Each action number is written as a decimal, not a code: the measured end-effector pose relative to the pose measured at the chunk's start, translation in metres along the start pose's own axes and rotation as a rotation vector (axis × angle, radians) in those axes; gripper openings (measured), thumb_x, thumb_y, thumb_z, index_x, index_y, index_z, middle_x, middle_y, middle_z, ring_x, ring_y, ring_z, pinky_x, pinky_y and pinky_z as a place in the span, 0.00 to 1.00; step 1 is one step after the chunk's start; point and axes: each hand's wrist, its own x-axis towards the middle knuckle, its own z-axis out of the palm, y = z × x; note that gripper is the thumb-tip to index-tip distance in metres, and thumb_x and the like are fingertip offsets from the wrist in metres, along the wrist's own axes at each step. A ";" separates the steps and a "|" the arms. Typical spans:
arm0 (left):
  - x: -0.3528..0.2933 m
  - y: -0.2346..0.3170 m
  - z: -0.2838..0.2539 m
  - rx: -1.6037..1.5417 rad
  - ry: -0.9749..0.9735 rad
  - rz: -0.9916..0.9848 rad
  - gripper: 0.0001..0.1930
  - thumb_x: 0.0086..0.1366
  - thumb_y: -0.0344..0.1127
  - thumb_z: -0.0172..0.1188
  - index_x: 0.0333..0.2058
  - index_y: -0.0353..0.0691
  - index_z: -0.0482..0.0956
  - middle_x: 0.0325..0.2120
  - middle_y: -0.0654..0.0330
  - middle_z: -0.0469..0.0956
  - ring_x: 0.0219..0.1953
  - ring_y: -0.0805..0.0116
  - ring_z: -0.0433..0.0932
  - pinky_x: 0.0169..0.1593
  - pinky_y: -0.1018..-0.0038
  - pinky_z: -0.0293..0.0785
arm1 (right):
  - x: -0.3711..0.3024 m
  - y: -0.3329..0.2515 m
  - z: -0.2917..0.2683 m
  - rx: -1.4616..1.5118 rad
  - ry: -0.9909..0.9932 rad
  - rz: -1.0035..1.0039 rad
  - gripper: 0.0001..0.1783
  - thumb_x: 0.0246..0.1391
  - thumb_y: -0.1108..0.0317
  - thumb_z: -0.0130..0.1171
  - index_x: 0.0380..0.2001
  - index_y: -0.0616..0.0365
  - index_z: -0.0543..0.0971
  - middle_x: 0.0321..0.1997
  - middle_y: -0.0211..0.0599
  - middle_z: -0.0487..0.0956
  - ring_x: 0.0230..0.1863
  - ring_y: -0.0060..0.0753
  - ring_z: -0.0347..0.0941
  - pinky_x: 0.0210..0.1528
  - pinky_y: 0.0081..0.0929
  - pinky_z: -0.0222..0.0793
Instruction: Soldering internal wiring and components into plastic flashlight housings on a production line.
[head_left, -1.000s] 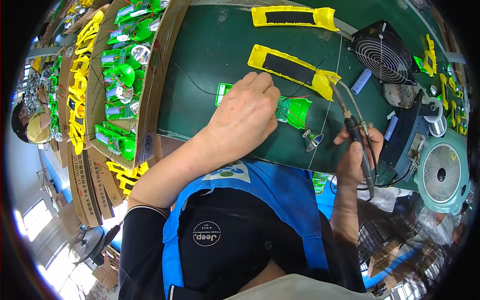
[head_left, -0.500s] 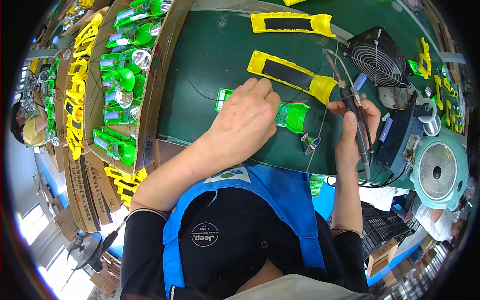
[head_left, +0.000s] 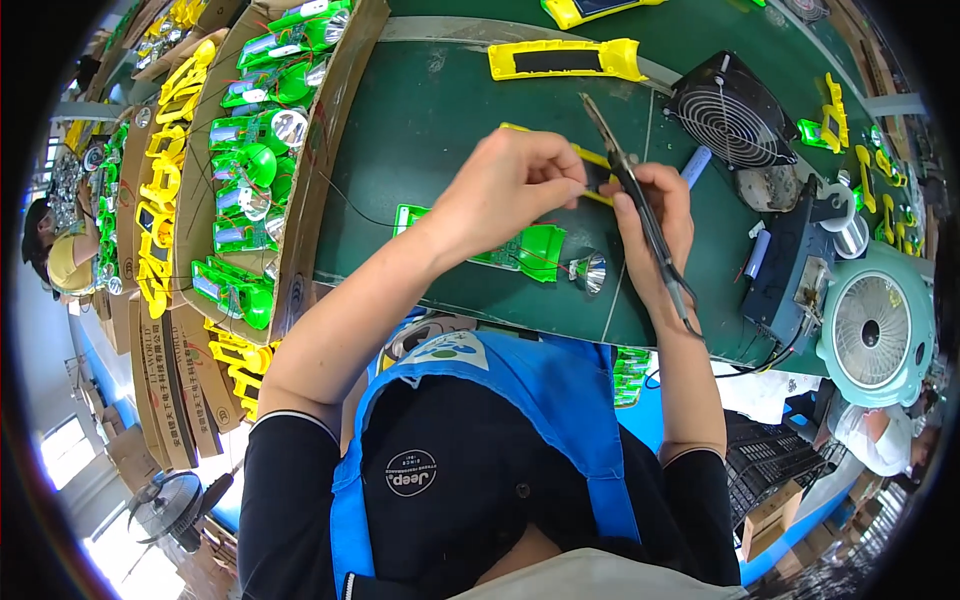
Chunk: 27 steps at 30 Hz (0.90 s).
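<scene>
pinching a thin wire end, the left hand meets the right hand, clenched around a soldering iron above the green torch half on the mat. a slip could scorch fingers or plastic. cardboard boxes far left hold green torch parts.

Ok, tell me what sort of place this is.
Most likely a small electronics assembly line. The right hand holds a soldering iron over a green flashlight body on a green bench mat, cardboard trays hold many matching green parts, and a fume fan stands nearby.
</scene>
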 end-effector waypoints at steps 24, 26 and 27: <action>0.017 0.000 -0.025 1.151 -0.209 0.434 0.02 0.53 0.29 0.61 0.23 0.41 0.77 0.28 0.64 0.71 0.37 0.68 0.71 0.44 0.69 0.62 | -0.006 -0.012 -0.044 0.389 -0.110 0.564 0.09 0.56 0.71 0.57 0.35 0.66 0.73 0.23 0.41 0.78 0.21 0.22 0.73 0.25 0.17 0.69; 0.018 -0.001 -0.026 1.160 -0.213 0.447 0.02 0.52 0.29 0.61 0.23 0.41 0.77 0.28 0.64 0.71 0.37 0.68 0.71 0.43 0.69 0.63 | -0.005 -0.013 -0.045 0.390 -0.143 0.571 0.08 0.56 0.71 0.57 0.35 0.66 0.73 0.24 0.40 0.78 0.22 0.22 0.74 0.25 0.17 0.69; 0.018 0.000 -0.026 1.154 -0.218 0.450 0.02 0.52 0.29 0.61 0.23 0.41 0.77 0.27 0.65 0.71 0.36 0.68 0.71 0.43 0.70 0.63 | -0.005 -0.013 -0.045 0.389 -0.145 0.574 0.08 0.56 0.71 0.57 0.35 0.66 0.73 0.24 0.40 0.78 0.22 0.22 0.74 0.25 0.17 0.69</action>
